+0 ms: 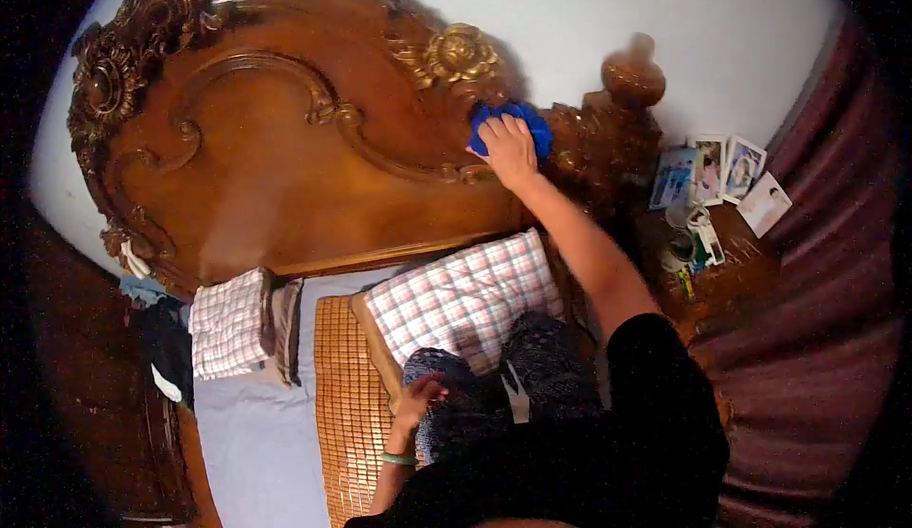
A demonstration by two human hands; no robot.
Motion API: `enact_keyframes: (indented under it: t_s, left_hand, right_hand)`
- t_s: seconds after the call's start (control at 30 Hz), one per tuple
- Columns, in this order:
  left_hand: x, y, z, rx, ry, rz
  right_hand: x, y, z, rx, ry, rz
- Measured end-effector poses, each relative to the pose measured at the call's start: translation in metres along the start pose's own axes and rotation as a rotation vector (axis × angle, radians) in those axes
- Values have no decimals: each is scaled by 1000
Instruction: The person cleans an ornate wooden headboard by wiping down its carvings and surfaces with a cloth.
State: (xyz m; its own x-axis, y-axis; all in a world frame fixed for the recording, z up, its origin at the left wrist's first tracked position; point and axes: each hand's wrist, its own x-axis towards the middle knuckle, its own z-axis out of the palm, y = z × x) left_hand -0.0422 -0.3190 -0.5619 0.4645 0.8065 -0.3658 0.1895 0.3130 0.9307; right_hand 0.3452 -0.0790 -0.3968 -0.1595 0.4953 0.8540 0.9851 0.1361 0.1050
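My right hand (511, 151) presses a bunched blue cloth (540, 131) against the carved wooden headboard (285, 186), at the right slope of its top rail. The fingers are wrapped over the cloth. Just above it sits a gold-coloured carved flower (461, 52) on the rail. My left hand (416, 404) is held low beside my left knee, fingers loosely bent and apart, with nothing visible in it. A green bangle (398, 459) circles that wrist. Under my knees lies a checked pillow (465, 290).
A woven mat (347, 404) and a pale sheet (252, 442) cover the bed. A folded checked pillow (231, 324) lies at left. At right, a bedside table (741, 286) bears several photos (708, 167) and small items. A turned bedpost (635, 81) rises beside it, near a dark red curtain (826, 290).
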Motion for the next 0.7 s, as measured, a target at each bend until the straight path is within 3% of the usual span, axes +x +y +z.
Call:
enact_keyframes:
  t_s: [0.13,0.2,0.27,0.4,0.47,0.57,0.67,0.7]
  left_hand:
    - [6,9,-9,40,15,12]
    - [0,14,-6,29,19,-23]
    - [-12,1,-4,-99,126,23]
    - [-30,-18,-1,-242,25,-6]
    - [-30,-26,-1,-114,40,-59]
    - [-39,-32,-1,-257,147,-35]
    - [-54,-28,-2,-207,256,-57]
    - [-51,-61,-15,-225,234,37]
  right_hand:
    - [-2,49,-38,-167,-262,-324]
    - [3,71,-65,-147,-490,-285]
    - [-3,92,-72,-60,-394,-323]
    - [-18,92,-65,12,-348,-236]
    - [-29,88,-64,-79,-281,-141]
    - [-52,88,-55,32,-112,-85]
    - [-82,87,-57,-47,-129,17]
    - [-97,93,-51,-53,-127,17]
